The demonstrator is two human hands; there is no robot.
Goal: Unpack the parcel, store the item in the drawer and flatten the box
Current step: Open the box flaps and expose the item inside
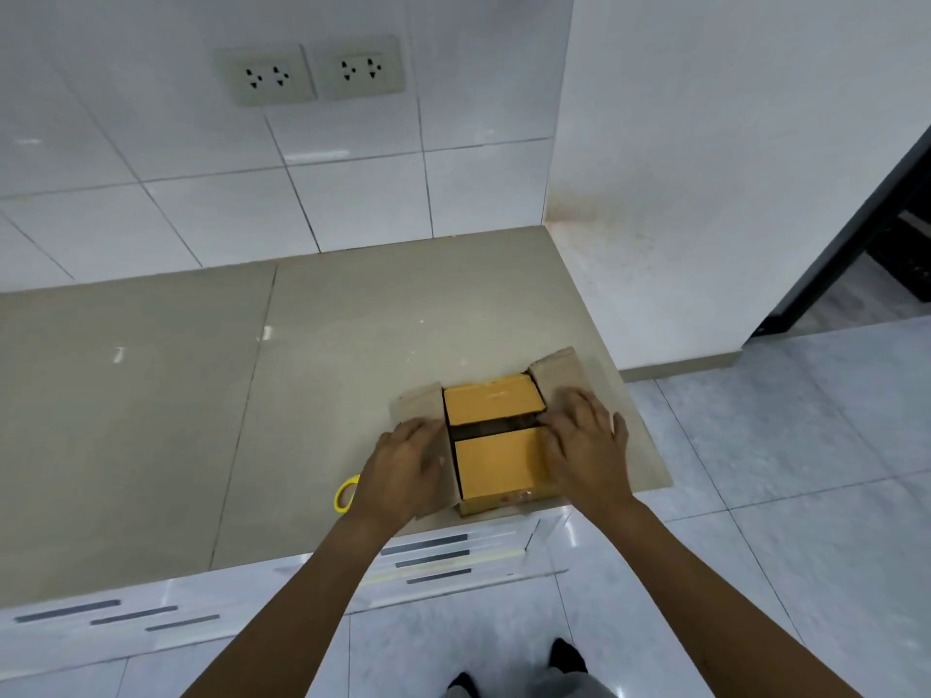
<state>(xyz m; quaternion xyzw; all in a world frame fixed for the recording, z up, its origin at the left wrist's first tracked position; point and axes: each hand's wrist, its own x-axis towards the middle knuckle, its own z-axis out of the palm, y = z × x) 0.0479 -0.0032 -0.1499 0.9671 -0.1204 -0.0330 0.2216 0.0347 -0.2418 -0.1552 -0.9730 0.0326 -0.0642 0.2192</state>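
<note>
A small cardboard box (496, 445) stands on the beige countertop (201, 395) near its front right corner. Its two outer flaps are folded out to the left and right. The two inner flaps lie nearly flat with a dark gap between them, so the contents are hidden. My left hand (403, 466) rests on the left outer flap with fingers spread toward the box edge. My right hand (584, 445) lies on the right outer flap, its fingertips at the gap between the inner flaps.
A yellow loop-handled tool (346, 492) lies on the counter just left of my left hand. White drawer fronts (443, 556) with dark handle strips run below the counter edge. A tiled wall with two sockets (312, 73) stands behind. A white wall bounds the counter's right side.
</note>
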